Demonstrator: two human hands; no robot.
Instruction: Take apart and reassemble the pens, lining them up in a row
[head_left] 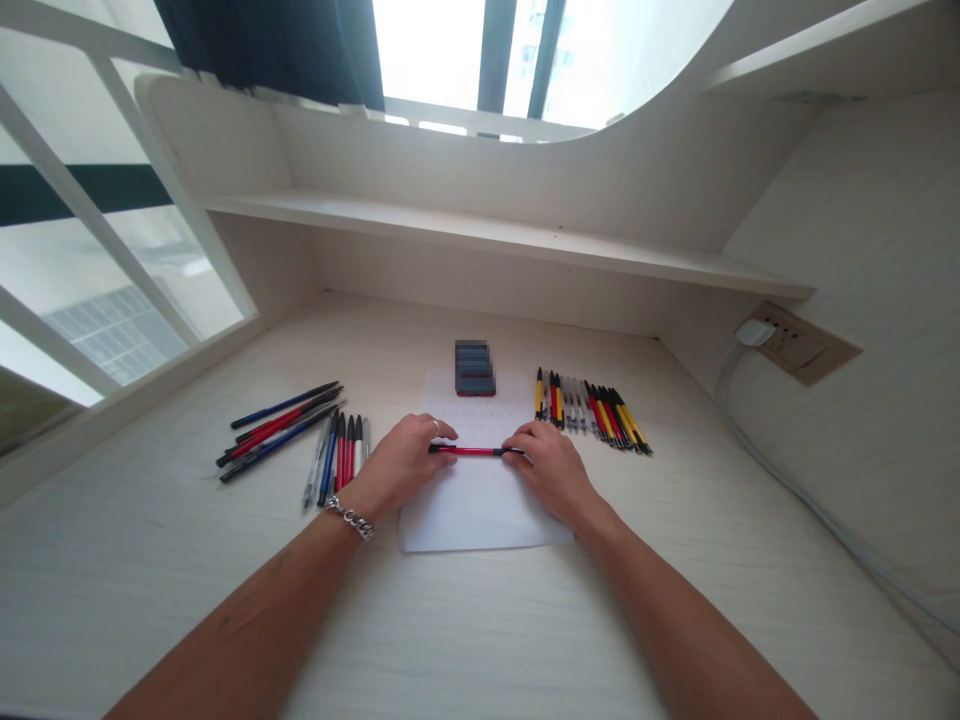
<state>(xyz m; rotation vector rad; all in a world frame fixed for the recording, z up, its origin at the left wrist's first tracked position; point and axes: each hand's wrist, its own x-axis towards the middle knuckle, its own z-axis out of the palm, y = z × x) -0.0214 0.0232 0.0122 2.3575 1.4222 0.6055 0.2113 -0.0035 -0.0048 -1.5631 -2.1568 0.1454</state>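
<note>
A red pen with black ends [474,451] is held level over a white sheet of paper [480,505]. My left hand [401,462] pinches its left end, and my right hand [550,466] pinches its right end. Both hands rest low over the paper with fingers curled. A ring shows on my left hand and a chain bracelet [349,516] circles that wrist.
Several loose pens [279,428] lie fanned at the left, with a small row of pens [339,455] beside my left hand. A row of yellow, red and clear pens [592,410] lies at the right. A dark phone [474,368] sits behind the paper. A wall socket with plug [784,340] and cable is at the right.
</note>
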